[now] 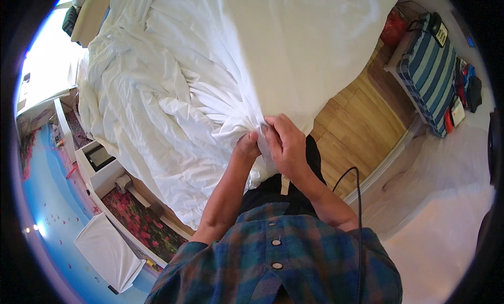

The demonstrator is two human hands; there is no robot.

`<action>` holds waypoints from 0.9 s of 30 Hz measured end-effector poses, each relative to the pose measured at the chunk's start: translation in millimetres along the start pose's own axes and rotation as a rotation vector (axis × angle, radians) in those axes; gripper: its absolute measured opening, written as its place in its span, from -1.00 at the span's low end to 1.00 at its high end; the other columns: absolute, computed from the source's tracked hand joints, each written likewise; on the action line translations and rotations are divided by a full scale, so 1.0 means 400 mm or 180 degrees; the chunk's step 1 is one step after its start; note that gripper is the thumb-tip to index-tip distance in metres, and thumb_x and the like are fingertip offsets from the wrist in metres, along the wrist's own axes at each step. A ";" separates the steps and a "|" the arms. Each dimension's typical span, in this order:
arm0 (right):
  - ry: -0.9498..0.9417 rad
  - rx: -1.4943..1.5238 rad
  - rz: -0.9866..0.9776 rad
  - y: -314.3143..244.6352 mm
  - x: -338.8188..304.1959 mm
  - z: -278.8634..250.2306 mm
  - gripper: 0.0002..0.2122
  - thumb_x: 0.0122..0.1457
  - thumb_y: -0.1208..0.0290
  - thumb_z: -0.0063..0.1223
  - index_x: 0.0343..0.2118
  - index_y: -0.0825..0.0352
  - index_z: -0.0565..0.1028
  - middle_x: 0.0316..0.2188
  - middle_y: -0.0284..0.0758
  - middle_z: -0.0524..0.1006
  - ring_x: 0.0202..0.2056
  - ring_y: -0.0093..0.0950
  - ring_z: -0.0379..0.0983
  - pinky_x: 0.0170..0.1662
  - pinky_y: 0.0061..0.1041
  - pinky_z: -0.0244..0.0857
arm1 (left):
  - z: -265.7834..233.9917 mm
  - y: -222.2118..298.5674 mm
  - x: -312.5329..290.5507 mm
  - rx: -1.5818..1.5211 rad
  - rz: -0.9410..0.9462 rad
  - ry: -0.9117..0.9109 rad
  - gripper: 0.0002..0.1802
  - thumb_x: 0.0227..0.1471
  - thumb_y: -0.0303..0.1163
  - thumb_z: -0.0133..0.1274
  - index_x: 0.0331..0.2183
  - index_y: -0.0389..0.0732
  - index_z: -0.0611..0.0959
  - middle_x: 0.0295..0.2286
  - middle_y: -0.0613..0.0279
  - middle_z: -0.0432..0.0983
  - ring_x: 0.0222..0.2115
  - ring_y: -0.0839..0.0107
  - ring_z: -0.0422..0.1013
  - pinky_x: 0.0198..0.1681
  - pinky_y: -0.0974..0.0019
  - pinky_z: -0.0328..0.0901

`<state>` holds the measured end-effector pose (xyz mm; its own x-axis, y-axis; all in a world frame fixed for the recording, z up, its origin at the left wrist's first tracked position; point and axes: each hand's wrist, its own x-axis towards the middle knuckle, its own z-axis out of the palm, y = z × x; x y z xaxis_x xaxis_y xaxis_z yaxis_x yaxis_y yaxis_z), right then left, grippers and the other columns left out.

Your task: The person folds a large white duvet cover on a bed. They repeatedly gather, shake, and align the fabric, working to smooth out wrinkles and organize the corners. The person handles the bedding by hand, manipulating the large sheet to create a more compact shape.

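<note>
Because the white cloth [299, 52] spreads out ahead of me from my waist, my left hand [249, 145] and right hand [283, 146] pinch its gathered folds side by side. I'd best tension it gently and evenly, lest creases bunch deeper.

No readable text or numbers.

From the person's head, the single wide fisheye view looks steeply down past a blue-and-brown plaid buttoned shirt [231, 256], very near, to the bare left hand [249, 145] and bare right hand [286, 145] mid-frame, and outward over a rumpled white cloth sheet [157, 83] ahead.
</note>
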<state>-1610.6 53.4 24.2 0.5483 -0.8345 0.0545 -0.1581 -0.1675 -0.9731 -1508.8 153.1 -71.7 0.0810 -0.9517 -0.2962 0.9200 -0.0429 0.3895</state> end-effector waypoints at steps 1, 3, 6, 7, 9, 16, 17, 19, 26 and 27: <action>0.0053 0.0020 -0.0019 0.005 0.020 0.005 -0.94 0.07 0.56 0.00 -0.38 0.40 0.42 -0.56 -0.21 0.37 -0.55 -0.31 0.36 -0.48 -0.51 0.24 | 0.001 0.007 0.002 0.0162 -0.0072 -0.0077 -0.19 -0.31 -0.12 0.36 -0.04 -0.26 0.40 -0.17 0.22 0.43 -0.15 0.38 0.37 -0.06 0.31 0.30; -0.0032 0.0174 0.0266 0.016 0.066 0.008 -0.94 0.07 0.56 -0.02 -0.39 0.42 0.42 -0.58 -0.19 0.38 -0.55 -0.29 0.35 -0.45 -0.48 0.24 | 0.030 0.023 0.005 0.1266 0.0058 0.0082 -0.09 -0.37 -0.19 0.40 0.02 -0.23 0.33 -0.12 0.24 0.39 -0.08 0.35 0.32 -0.01 0.32 0.26; -0.0040 0.0380 0.0213 0.006 0.149 0.032 -0.94 0.09 0.55 -0.04 -0.40 0.42 0.42 -0.58 -0.17 0.40 -0.54 -0.30 0.35 -0.43 -0.47 0.24 | 0.023 0.037 -0.002 0.1919 -0.0376 0.0187 -0.13 -0.31 -0.15 0.33 0.04 -0.22 0.32 -0.08 0.22 0.35 -0.05 0.34 0.28 0.02 0.32 0.21; -0.0157 0.0335 -0.0061 -0.012 0.160 0.044 -0.93 0.08 0.53 -0.03 -0.38 0.41 0.42 -0.52 -0.15 0.44 -0.50 -0.24 0.37 -0.40 -0.43 0.26 | 0.014 0.043 -0.004 0.2023 -0.0553 0.0201 -0.14 -0.29 -0.14 0.31 0.04 -0.22 0.32 -0.07 0.22 0.34 -0.03 0.33 0.27 0.04 0.32 0.19; -0.0703 0.0021 -0.0364 -0.013 0.159 0.078 -0.90 0.05 0.49 -0.02 -0.37 0.38 0.43 -0.48 -0.15 0.45 -0.41 -0.15 0.39 -0.35 -0.33 0.27 | -0.008 0.050 -0.008 0.2178 -0.0852 0.0239 -0.17 -0.25 -0.12 0.26 0.05 -0.21 0.31 -0.04 0.21 0.32 -0.01 0.32 0.24 0.06 0.32 0.15; -0.1410 -0.0400 -0.0287 0.011 0.115 0.061 -0.88 0.05 0.47 -0.02 -0.34 0.33 0.46 -0.44 -0.23 0.46 -0.37 -0.17 0.40 -0.31 -0.34 0.30 | -0.035 0.031 -0.008 0.2654 -0.1300 0.0231 -0.24 -0.10 -0.03 0.10 0.08 -0.18 0.29 0.05 0.18 0.23 0.07 0.29 0.14 0.15 0.31 0.02; -0.0936 -0.0274 -0.0640 0.030 0.111 0.053 -0.84 0.04 0.45 0.03 -0.28 0.31 0.46 -0.40 -0.25 0.46 -0.38 -0.26 0.43 -0.32 -0.37 0.31 | -0.031 0.021 -0.005 0.2784 -0.1395 0.0188 -0.25 -0.08 -0.02 0.08 0.09 -0.17 0.28 0.06 0.17 0.22 0.09 0.28 0.13 0.16 0.30 0.00; -0.0496 -0.0520 -0.0376 0.065 0.121 0.006 -0.75 0.05 0.39 0.04 -0.20 0.33 0.43 -0.34 -0.19 0.45 -0.30 -0.23 0.40 -0.22 -0.32 0.30 | -0.004 0.009 -0.001 0.3103 -0.1582 0.0080 -0.27 -0.04 0.00 0.04 0.10 -0.16 0.28 0.09 0.16 0.20 0.11 0.27 0.10 0.19 0.30 -0.04; -0.0989 -0.1695 0.1194 0.180 0.116 -0.087 -0.54 0.01 0.24 0.09 -0.04 0.31 0.29 -0.28 -0.16 0.49 -0.32 -0.21 0.47 -0.28 -0.26 0.33 | 0.087 -0.009 -0.009 0.4553 -0.1692 -0.0508 -0.35 0.02 0.07 -0.09 0.07 -0.11 0.35 0.10 0.17 0.21 0.11 0.28 0.11 0.19 0.33 -0.05; -0.1102 -0.1907 0.1112 0.187 0.113 -0.076 -0.61 0.00 0.23 0.08 -0.12 0.30 0.35 -0.29 -0.16 0.51 -0.26 -0.18 0.47 -0.26 -0.24 0.33 | 0.078 -0.013 -0.010 0.4209 -0.1887 -0.0436 -0.34 0.02 0.06 -0.06 0.07 -0.12 0.35 0.08 0.16 0.23 0.10 0.27 0.12 0.19 0.33 -0.05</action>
<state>-1622.7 -12.6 -39.4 0.5948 -0.6959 -0.4024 -0.7323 -0.2624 -0.6284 -1525.7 147.6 -45.1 -0.2837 -0.7129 -0.6414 -0.2194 -0.6029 0.7671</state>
